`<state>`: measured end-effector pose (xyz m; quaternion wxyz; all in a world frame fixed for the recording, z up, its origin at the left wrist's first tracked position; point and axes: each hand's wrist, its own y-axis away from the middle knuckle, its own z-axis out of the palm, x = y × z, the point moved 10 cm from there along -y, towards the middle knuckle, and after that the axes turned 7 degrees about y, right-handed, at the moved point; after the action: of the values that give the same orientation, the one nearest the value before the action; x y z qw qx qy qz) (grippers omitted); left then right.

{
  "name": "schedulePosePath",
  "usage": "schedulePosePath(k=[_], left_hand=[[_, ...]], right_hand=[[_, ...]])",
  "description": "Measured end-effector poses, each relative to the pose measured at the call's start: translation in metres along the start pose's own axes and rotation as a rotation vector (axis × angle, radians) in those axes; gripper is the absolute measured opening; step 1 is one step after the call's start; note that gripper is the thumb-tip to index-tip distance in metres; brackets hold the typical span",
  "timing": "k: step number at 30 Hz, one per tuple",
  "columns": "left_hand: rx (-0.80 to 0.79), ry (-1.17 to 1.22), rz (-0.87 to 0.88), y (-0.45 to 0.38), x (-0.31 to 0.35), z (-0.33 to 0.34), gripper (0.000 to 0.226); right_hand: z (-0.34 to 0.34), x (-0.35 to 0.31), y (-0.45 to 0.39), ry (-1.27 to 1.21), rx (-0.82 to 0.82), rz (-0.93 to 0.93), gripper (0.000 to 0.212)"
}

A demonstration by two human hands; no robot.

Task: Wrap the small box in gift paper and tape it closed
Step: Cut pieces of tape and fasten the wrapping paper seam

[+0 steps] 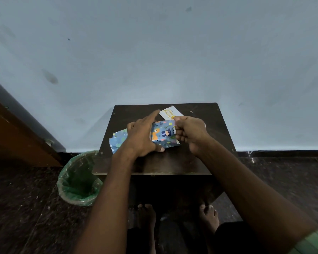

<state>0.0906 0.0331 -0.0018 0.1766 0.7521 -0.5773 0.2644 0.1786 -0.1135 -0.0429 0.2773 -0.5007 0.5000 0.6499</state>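
A small box wrapped in blue patterned gift paper (164,133) lies in the middle of a dark wooden table (173,162). My left hand (143,134) lies over the box's left part, thumb at its near edge and index finger stretched out past the far edge. A loose flap of the same paper (117,139) sticks out to the left from under this hand. My right hand (188,131) is at the box's right end, fingers curled and pinching the paper there. The box itself is hidden by the paper. No tape is visible.
A white "Happy Birthday" card (170,112) lies on the table just behind the box. A bin with a green liner (79,178) stands on the floor at the table's left front corner. A pale wall rises behind the table. My bare feet (208,218) are under it.
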Motion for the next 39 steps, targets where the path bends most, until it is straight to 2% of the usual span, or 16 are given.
schedulePosePath(k=[2, 4, 5, 7, 10, 15, 18, 22, 25, 29, 31, 34, 37, 39], left_hand=[[0.05, 0.075, 0.035, 0.0, 0.002, -0.01, 0.132], [0.062, 0.244, 0.068, 0.001, 0.004, -0.016, 0.131], [0.044, 0.355, 0.096, 0.001, 0.005, -0.017, 0.131], [-0.005, 0.547, 0.154, 0.003, 0.013, -0.018, 0.128], [-0.04, 0.679, 0.176, 0.005, 0.021, -0.023, 0.12], [0.03, 0.858, 0.117, 0.005, 0.011, -0.033, 0.1], [0.114, 1.027, 0.018, 0.004, 0.0, -0.028, 0.09], [0.223, 1.298, -0.074, 0.002, -0.007, -0.02, 0.067], [0.264, 1.379, -0.08, 0.0, -0.005, -0.017, 0.055], [0.262, 1.347, -0.051, 0.002, -0.001, -0.018, 0.06], [0.256, 1.3, -0.02, 0.004, 0.003, -0.019, 0.055], [0.259, 1.198, 0.0, 0.005, 0.007, -0.02, 0.054], [0.27, 1.165, -0.011, 0.005, 0.006, -0.02, 0.064], [0.27, 1.17, -0.008, 0.005, 0.007, -0.021, 0.069]], right_hand=[[-0.015, -0.014, 0.001, -0.064, 0.096, -0.091, 0.009], [-0.032, -0.028, -0.001, 0.0, 0.194, -0.205, 0.008], [-0.034, -0.033, -0.001, 0.03, 0.183, -0.238, 0.009], [-0.022, -0.034, 0.0, 0.011, 0.028, -0.218, 0.016], [0.0, -0.033, 0.011, -0.103, -0.18, -0.164, 0.037], [-0.001, -0.043, 0.015, -0.25, -0.085, -0.216, 0.043], [-0.002, -0.046, 0.016, -0.257, -0.061, -0.263, 0.036], [0.011, -0.045, 0.023, -0.325, -0.134, -0.27, 0.023], [0.016, -0.045, 0.025, -0.311, -0.154, -0.278, 0.028], [0.022, -0.041, 0.026, -0.243, -0.181, -0.256, 0.036], [0.024, -0.038, 0.026, -0.212, -0.203, -0.224, 0.032], [0.028, -0.035, 0.027, -0.199, -0.225, -0.186, 0.012], [0.029, -0.032, 0.026, -0.206, -0.213, -0.169, 0.022], [0.03, -0.032, 0.028, -0.181, -0.207, -0.187, 0.018]])
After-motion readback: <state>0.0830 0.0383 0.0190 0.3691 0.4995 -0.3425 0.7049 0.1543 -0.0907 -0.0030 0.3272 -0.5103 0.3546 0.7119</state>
